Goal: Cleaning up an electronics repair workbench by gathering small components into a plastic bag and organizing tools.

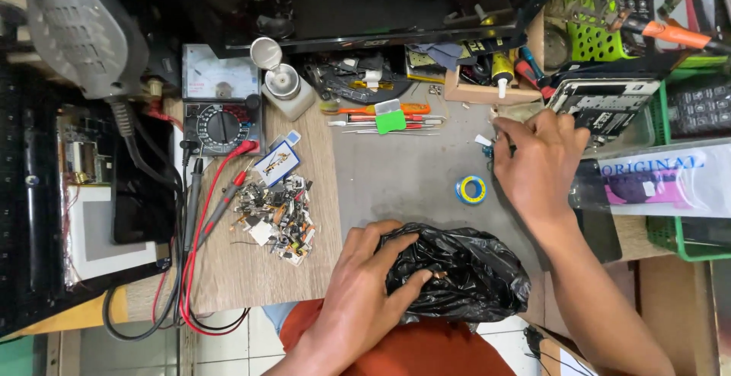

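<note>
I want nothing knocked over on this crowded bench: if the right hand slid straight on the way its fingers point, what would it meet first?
The right hand points left and slightly up. Just past its fingertips lies a small white-and-blue part, likely the first contact. Beyond it comes bare grey mat, then the row of tweezers. Height above the mat is unclear.

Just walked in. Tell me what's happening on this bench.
A person sits at a cluttered repair bench. The left hand grips a crumpled black plastic bag at the bench's near edge. The right hand reaches across the grey mat and pinches a small blue and white part. A blue and yellow tape roll lies between the hands. To the left sit a heap of small electronic scraps and an analogue multimeter with leads.
</note>
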